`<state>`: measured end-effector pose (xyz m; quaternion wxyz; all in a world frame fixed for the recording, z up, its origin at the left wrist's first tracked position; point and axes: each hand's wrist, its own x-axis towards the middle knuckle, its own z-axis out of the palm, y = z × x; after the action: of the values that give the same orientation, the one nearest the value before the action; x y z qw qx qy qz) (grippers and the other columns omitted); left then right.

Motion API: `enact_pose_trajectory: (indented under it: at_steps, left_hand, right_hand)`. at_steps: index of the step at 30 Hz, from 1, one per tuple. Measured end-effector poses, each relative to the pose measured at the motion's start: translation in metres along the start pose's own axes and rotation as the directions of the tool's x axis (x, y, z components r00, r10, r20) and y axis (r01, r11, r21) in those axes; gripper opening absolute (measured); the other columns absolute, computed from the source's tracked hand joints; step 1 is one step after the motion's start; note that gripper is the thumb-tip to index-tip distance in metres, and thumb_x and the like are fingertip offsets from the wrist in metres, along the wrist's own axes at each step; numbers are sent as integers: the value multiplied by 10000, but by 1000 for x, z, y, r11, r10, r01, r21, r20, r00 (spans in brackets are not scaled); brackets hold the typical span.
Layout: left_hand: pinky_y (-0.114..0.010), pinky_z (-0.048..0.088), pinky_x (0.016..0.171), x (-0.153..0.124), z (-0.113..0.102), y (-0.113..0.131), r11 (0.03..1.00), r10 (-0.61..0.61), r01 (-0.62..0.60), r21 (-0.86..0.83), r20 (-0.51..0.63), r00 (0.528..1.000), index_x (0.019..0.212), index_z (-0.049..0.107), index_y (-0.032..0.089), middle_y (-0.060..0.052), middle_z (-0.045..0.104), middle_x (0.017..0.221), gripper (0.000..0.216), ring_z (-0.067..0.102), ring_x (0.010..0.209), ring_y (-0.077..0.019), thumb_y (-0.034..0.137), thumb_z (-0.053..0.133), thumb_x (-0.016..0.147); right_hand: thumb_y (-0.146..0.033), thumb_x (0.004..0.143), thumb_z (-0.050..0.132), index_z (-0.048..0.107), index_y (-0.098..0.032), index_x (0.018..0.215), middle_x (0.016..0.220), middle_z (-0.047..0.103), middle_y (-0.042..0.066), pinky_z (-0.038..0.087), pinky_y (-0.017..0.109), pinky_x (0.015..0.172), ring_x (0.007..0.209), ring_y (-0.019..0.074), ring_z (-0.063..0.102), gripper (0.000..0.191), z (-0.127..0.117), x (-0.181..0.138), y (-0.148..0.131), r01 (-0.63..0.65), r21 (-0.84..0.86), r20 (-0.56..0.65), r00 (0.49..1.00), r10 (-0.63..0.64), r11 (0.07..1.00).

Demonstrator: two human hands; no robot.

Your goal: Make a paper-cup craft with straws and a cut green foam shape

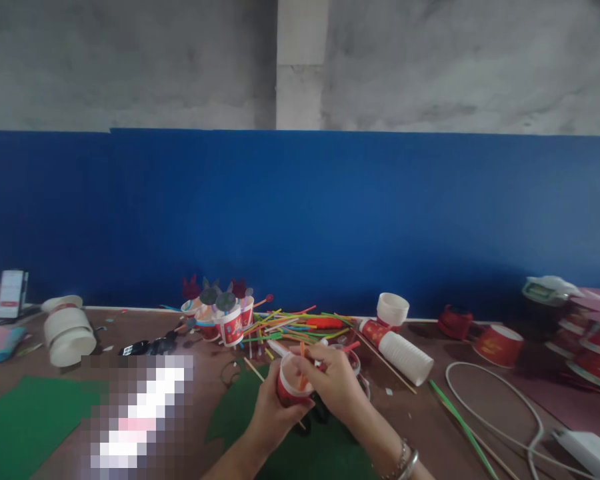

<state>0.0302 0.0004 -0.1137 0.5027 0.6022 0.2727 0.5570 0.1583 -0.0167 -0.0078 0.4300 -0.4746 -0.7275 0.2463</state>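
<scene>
My left hand (273,410) is wrapped around a red paper cup (287,393) with a white rim, its mouth tilted up toward me. Over the cup's opening, my right hand (333,377) pinches an orange strip (303,363), likely a drinking straw, which reaches into the cup. A green sheet (310,453) lies beneath both hands. Part of another cup and a dark object, too covered to name, show under my right hand. Beyond the hands is a pile of coloured straws (300,327).
Decorated cups (230,327) stand at the back, left of the straws. A stack of paper cups (405,357) lies to the right, near a white cable (500,373) and charger (590,453). On the left are white bowls (67,330), a phone (11,293) and green paper (35,420).
</scene>
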Motion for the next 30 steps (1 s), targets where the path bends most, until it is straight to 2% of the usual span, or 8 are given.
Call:
enact_pose_trajectory:
  at_steps: [3,7,11,16,19,25,27,30]
  left_hand:
    - [-339,475,856,0,1,6,999,38,-38,37,15,999,1198,466,177,-83,625,1078,630,597,971,-249,249,765,648]
    - [-332,472,830,-1,4,11,992,71,-74,106,35,997,1159,487,186,-68,624,1066,585,594,947,-244,237,753,640]
    - [-312,471,779,-4,5,12,979,48,-56,198,46,998,1115,514,189,-43,635,1006,567,595,883,-230,190,749,599]
    - [-330,453,825,-7,5,9,964,64,-83,252,83,994,1142,510,198,-57,626,1064,608,589,941,-252,189,757,586]
    - [-337,450,833,-7,3,7,966,66,-85,244,86,994,1151,509,198,-67,621,1075,603,585,953,-259,219,755,600]
    - [-345,449,833,-5,0,8,982,67,-80,171,82,994,1159,502,200,-69,620,1062,609,584,937,-256,297,758,615]
    - [-348,446,838,-5,0,8,985,67,-80,154,89,994,1169,497,197,-75,619,1070,623,582,944,-260,316,763,618]
    - [-352,441,850,-7,1,6,986,72,-86,141,104,992,1179,493,194,-83,613,1093,644,576,970,-271,321,772,612]
  right_hand:
    - [-340,839,533,615,-167,501,510,532,-5,321,260,619,591,134,476,388,-2,0,0,9,-296,28,1000,0,955]
    - [-291,821,523,684,-201,583,581,617,7,297,296,705,656,145,512,301,-5,-4,-5,43,-548,142,989,42,835]
    - [-239,787,507,711,-199,658,711,698,49,294,333,749,750,185,568,245,-6,-6,-10,69,-704,268,948,174,707]
    - [-204,773,504,716,-161,702,802,716,112,303,371,764,812,238,597,228,-5,-4,-17,104,-794,327,904,277,598]
    - [-192,768,493,715,-162,720,811,716,107,303,368,768,818,232,593,229,-5,-5,-16,120,-781,336,908,251,612]
    - [-212,809,474,687,-199,669,742,706,22,279,322,767,786,172,558,255,-8,-7,-8,150,-641,353,928,116,753]
    - [-217,810,478,685,-202,670,746,707,15,273,320,769,781,167,558,251,-9,-7,-8,150,-628,351,930,105,764]
    - [-210,794,489,696,-194,697,778,716,39,273,333,769,786,181,571,229,-8,-6,-10,116,-674,329,931,156,730]
